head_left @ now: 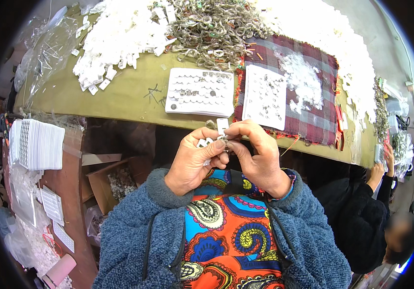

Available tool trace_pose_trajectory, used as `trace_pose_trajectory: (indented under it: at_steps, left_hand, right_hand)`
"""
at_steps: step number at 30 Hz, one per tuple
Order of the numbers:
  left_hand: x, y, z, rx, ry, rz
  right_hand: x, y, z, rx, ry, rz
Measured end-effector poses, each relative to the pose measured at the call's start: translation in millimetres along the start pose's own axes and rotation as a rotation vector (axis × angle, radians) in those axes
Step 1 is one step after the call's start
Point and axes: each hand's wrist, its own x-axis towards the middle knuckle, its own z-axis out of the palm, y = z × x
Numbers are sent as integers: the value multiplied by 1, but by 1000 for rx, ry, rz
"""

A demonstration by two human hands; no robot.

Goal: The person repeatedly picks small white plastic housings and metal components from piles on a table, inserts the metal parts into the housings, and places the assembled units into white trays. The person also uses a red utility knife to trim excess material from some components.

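One small white piece [222,126] just off near edge of desk [134,91], grasped by fingers of right hand [257,156]; fingers of left hand [192,159] curl round more white pieces [203,143]. Judged light, stiff, slippery; best pinched by its flat sides.

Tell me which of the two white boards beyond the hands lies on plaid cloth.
The right board lies on the plaid cloth; the left board lies on the green tabletop instead.
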Motion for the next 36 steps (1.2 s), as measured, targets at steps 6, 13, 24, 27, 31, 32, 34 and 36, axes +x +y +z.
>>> trace_pose_trajectory:
  at_steps: [6, 13, 24, 27, 31, 32, 34, 36]
  left_hand:
    - [2, 1, 8, -45, 6, -1]
    - [5, 0, 6, -33, 43, 21]
    - [-2, 0, 5, 4, 73, -20]
    - [-4, -2, 5, 17, 83, -22]
    - [-2, 5, 6, 11, 49, 54]
    - [-1, 7, 7, 8, 74, 52]
    - [-2, 11, 10, 26, 110, 54]
    - [-3, 15, 14, 95, 172, 46]
  right_hand:
    - [-3, 7, 14, -51, 210, -73]
    - [6, 5, 5, -42, 97, -55]
    - [9, 4, -9, 72, -92, 55]
    - [9, 9, -9, 133, -144, 9]
    - [-1, 3, 1, -319, 3, -336]
    - [-3, 1, 4, -386, 24, -366]
    - [-5, -3, 6, -361, 33, -345]
    - [-4, -6, 2, -186, 0, -261]
